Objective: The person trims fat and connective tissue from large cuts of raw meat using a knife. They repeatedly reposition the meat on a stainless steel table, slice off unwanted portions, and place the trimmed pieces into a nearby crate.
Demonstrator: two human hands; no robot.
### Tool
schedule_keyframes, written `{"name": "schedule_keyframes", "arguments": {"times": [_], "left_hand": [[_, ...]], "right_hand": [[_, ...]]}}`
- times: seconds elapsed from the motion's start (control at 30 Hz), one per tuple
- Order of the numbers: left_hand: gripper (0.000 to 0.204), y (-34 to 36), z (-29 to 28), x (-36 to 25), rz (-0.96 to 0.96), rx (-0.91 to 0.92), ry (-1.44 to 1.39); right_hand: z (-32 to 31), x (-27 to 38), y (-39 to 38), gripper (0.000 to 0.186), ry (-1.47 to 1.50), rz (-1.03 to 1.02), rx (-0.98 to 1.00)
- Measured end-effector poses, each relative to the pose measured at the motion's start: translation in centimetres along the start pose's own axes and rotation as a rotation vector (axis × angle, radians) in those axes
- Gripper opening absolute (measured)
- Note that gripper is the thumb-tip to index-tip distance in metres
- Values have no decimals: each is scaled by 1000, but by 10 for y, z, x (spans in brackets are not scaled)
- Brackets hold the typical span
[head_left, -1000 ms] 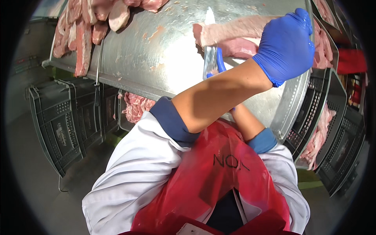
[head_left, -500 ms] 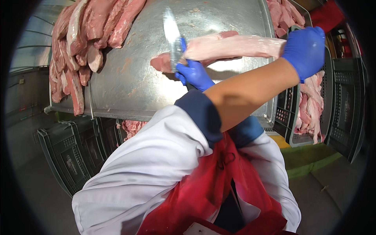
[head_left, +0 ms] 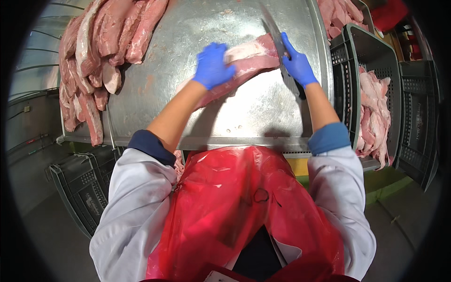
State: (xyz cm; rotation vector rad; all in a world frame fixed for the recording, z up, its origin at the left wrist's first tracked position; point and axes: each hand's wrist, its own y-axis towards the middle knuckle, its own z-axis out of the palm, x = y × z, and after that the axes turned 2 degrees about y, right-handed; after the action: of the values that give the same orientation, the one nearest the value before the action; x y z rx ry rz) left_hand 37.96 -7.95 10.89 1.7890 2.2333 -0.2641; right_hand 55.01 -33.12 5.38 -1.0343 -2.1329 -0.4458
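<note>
My left hand (head_left: 213, 66), in a blue glove, grips a long pink pork strip (head_left: 253, 66) from above on the steel tray (head_left: 159, 113). My right hand (head_left: 297, 63), also gloved, holds a knife (head_left: 284, 51) with the index finger stretched along it; the blade crosses the strip's right end and points away from me. The left end of the strip is partly hidden under my left hand and arm.
A pile of meat strips (head_left: 117, 33) lies at the tray's left. At the right stand dark perforated crates (head_left: 390, 66) with pale trimmings (head_left: 373, 117) and pink pieces (head_left: 338, 16). More crates (head_left: 75, 183) sit low at the left.
My left hand has moved from the strip's right end down to its left part, and the strip lies more slanted. My right hand and knife have moved rightward along it.
</note>
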Motion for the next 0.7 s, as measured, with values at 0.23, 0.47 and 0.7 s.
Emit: {"name": "schedule_keyframes", "arguments": {"times": [0.23, 0.47, 0.7], "left_hand": [[66, -36, 56, 48, -32, 60, -36], [64, -19, 61, 48, 54, 84, -49], [60, -25, 58, 46, 137, 64, -45]], "right_hand": [[-16, -25, -84, 74, 11, 27, 254], [19, 17, -32, 78, 145, 280, 174], [13, 42, -48, 80, 344, 416, 218]]}}
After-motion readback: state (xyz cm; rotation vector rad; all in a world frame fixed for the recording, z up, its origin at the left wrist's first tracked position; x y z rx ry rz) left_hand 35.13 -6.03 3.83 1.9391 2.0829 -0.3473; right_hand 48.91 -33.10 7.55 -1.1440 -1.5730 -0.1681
